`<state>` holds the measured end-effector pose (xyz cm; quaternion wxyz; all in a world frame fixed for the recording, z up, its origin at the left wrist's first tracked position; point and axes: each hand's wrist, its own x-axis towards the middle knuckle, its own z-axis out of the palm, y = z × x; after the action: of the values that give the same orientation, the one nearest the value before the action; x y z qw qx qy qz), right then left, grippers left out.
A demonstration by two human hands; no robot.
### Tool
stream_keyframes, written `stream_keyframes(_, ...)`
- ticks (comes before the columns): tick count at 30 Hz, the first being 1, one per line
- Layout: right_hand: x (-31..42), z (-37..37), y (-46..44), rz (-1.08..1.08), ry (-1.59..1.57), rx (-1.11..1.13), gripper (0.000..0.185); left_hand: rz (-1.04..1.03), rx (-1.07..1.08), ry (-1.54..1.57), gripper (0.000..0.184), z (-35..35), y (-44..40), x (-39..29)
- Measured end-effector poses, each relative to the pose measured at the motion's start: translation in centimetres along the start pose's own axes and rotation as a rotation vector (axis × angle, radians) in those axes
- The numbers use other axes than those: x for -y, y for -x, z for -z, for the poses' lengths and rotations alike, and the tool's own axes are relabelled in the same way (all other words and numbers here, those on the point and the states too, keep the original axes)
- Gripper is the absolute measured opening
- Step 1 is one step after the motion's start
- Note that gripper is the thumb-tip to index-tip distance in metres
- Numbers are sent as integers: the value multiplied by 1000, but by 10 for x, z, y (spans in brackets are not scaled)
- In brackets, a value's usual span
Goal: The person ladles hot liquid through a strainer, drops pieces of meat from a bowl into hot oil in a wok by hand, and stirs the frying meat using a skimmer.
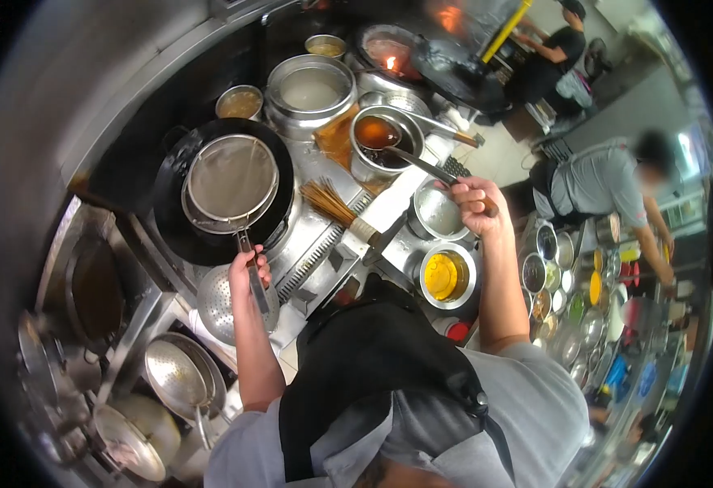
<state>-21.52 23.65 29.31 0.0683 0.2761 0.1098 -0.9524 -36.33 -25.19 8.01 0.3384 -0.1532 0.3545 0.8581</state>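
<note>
My left hand [251,272] is closed round the handle of a round mesh strainer [232,179], which lies over a black wok [165,183]. Another rim shows just beneath the mesh. My right hand [477,203] grips the dark handle of a ladle [378,132]. Reddish-brown liquid fills the ladle's bowl, held at the mouth of a steel pot [409,130]. A bamboo brush [330,203] lies between the wok and that pot. Below my left hand is a perforated skimmer [225,302].
Flames show in a wok [391,61] at the back. Near my right forearm stand a steel pot [438,210] and a pot with yellow liquid [446,276]. Strainers [179,378] sit at lower left. A co-worker [596,179] bends over containers at right; another person [564,41] stands farther back.
</note>
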Motion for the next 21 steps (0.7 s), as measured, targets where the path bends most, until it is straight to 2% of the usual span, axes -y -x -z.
stream_keyframes(9, -10, -22, 20, -14, -13, 87, 50, -64, -65, 0, 24, -4, -5, 5)
stream_keyframes(21, -49, -63, 4, -225, 19, 226, 55, -89, -120, -57, 22, -26, 8, -3)
